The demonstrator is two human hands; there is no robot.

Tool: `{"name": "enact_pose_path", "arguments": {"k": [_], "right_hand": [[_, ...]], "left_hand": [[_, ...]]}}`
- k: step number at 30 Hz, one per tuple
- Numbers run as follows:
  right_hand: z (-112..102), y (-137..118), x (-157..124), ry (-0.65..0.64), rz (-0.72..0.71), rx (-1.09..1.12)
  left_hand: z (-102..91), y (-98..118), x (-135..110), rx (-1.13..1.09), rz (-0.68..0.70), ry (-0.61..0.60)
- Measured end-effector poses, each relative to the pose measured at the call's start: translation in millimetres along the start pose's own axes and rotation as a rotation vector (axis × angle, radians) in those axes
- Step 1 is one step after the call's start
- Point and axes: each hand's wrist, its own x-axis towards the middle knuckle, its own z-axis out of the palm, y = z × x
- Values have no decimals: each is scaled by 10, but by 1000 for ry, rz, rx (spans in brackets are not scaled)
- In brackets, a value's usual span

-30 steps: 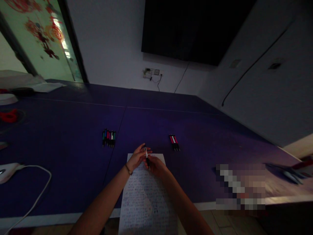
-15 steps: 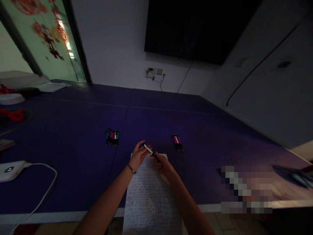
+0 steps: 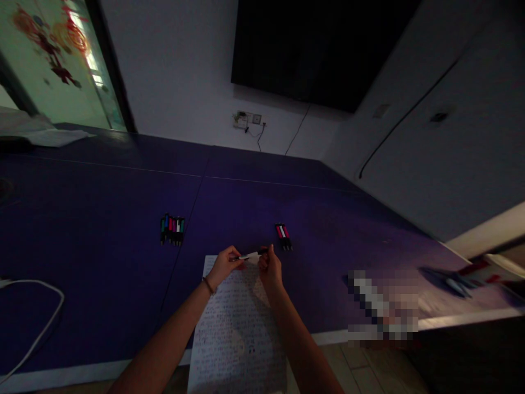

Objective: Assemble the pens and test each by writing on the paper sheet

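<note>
My left hand (image 3: 225, 264) and my right hand (image 3: 269, 267) both pinch a black-and-white pen (image 3: 249, 255), which lies level between them above the top edge of a handwritten sheet of paper (image 3: 240, 323). The left fingers hold the pen's left end, the right fingers its dark right end. A row of several coloured pens (image 3: 171, 229) lies on the purple table (image 3: 102, 219) to the upper left. A smaller group of three red and white pens (image 3: 283, 236) lies just beyond my right hand.
A white cable (image 3: 35, 323) curves over the table at the left. Dark items (image 3: 451, 276) lie near the table's right edge. A black screen (image 3: 320, 49) hangs on the far wall above a wall socket (image 3: 246, 119). Papers (image 3: 53, 137) sit at the far left.
The pen turned from upright to level between my hands. The hands drew a little apart along it. My view shifted right, so the white device at the left left the picture.
</note>
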Motion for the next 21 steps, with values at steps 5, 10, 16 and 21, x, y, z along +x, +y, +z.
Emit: {"name": "enact_pose_path", "arguments": {"k": [5,10,16,21], "right_hand": [[41,-26,-45,89,-135,-33],[52,-23,-57,76,-136,-30],[91,-13,-77,84,-117,10],[122,-3,-81,19,-6,74]], "left_hand": [[-19,39,-24,68,36,-3],[-44,84,-65,67,-30,-87],[-65,110,-67,36,-99,-105],[-77,227,-11,120,67,57]]}}
